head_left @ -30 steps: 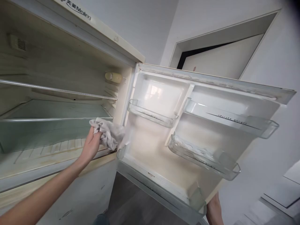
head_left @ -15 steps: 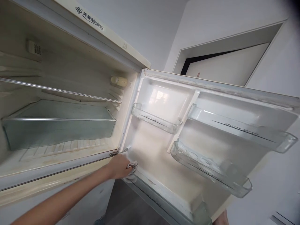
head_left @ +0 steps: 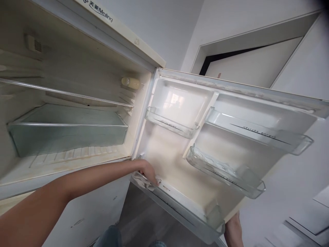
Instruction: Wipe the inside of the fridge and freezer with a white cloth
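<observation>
My left hand (head_left: 149, 172) is closed on a whitish cloth (head_left: 144, 181) inside the bottom door bin (head_left: 177, 206), near its hinge end. Part of the cloth hangs loose against the bin's clear front wall. The fridge door (head_left: 167, 151) stands wide open. At the door's lower outer edge is my right hand (head_left: 233, 228), touching or close to it; its fingers are hidden from view.
Higher on the door sit clear bins: a small one (head_left: 171, 124), an upper one (head_left: 257, 132) and a middle one (head_left: 223, 173). The fridge interior at left holds glass shelves and a greenish drawer (head_left: 72, 137). A wall and a doorway lie behind the door.
My left hand has moved right and slightly down with the cloth, from the hinge corner into the bottom bin. More of my right hand shows at the door edge. The camera view has shifted slightly.
</observation>
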### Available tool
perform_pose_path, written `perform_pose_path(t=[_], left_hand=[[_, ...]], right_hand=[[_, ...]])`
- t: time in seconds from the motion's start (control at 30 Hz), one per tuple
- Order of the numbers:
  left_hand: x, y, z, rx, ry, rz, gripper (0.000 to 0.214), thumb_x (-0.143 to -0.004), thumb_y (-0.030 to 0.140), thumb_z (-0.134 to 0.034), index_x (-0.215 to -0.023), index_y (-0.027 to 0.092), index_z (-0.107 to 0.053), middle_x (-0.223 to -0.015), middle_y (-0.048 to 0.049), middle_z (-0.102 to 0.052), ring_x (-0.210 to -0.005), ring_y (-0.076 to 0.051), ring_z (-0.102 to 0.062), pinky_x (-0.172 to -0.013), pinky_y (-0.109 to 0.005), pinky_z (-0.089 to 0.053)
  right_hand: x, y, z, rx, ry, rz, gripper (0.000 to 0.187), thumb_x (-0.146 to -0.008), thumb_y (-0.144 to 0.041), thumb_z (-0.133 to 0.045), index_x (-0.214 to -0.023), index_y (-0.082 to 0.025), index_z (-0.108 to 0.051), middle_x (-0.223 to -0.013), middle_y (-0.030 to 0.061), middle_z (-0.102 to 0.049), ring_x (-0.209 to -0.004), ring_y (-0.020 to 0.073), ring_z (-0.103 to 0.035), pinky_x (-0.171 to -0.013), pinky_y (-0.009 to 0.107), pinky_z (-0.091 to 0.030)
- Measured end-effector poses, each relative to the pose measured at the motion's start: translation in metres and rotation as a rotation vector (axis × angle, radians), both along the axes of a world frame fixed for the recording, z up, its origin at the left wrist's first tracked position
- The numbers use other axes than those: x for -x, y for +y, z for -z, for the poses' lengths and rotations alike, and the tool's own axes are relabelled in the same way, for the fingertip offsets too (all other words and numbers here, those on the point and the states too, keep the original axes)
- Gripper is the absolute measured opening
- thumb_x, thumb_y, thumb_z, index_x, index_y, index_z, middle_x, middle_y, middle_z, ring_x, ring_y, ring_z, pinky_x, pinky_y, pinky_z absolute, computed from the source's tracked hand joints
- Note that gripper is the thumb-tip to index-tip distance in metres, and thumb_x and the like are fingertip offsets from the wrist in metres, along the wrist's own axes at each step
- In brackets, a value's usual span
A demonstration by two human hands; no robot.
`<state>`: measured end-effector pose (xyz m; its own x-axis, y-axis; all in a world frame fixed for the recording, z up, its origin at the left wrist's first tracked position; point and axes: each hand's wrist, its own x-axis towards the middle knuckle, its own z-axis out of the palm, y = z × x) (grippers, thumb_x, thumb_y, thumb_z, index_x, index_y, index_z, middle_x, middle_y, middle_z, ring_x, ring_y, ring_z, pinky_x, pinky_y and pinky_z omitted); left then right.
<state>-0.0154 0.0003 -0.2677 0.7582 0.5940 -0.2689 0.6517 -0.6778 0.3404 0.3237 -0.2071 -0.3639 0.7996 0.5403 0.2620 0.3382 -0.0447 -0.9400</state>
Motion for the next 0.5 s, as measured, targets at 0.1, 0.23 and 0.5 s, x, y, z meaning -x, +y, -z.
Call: perform_pose_path(t=[0.1, 0.23, 0.5], left_hand=[[-0.028, -0.01, 0.006, 0.007, 0.112, 0.01, 0.036, -0.048, 0.049, -0.077, -0.037, 0.021, -0.058, -0.037, -0.0031, -0.056, -0.054, -0.024, -0.061, -0.062, -0.037, -0.052], [-0.067, -0.031, 0.012, -0.021, 0.011, 0.021, 0.032, -0.042, 0.017, -0.075, -0.031, 0.021, -0.046, -0.045, -0.0065, -0.058, -0.075, -0.034, -0.063, -0.079, -0.047, -0.049], [-0.08, -0.054, -0.016, 0.403, -0.586, -0.009, 0.016, -0.058, 0.026, -0.065, -0.05, 0.02, -0.053, -0.052, 0.0028, -0.051, -0.065, -0.02, -0.056, -0.066, -0.031, -0.044]], right_hand=[[-0.001, 0.001, 0.002, -0.041, -0.021, -0.004, 0.069, -0.08, -0.069, -0.042, -0.129, -0.02, -0.048, -0.127, 0.0113, -0.05, -0.124, 0.0337, -0.042, -0.107, 0.05, -0.03], [-0.001, 0.003, 0.002, -0.046, -0.017, 0.014, 0.066, -0.081, -0.069, -0.04, -0.125, -0.02, -0.051, -0.121, 0.0097, -0.052, -0.121, 0.0307, -0.044, -0.105, 0.047, -0.031], [-0.002, 0.004, 0.003, -0.121, -0.048, -0.002, 0.067, -0.079, -0.071, -0.043, -0.12, -0.02, -0.056, -0.114, 0.0073, -0.06, -0.115, 0.0269, -0.049, -0.098, 0.04, -0.04]])
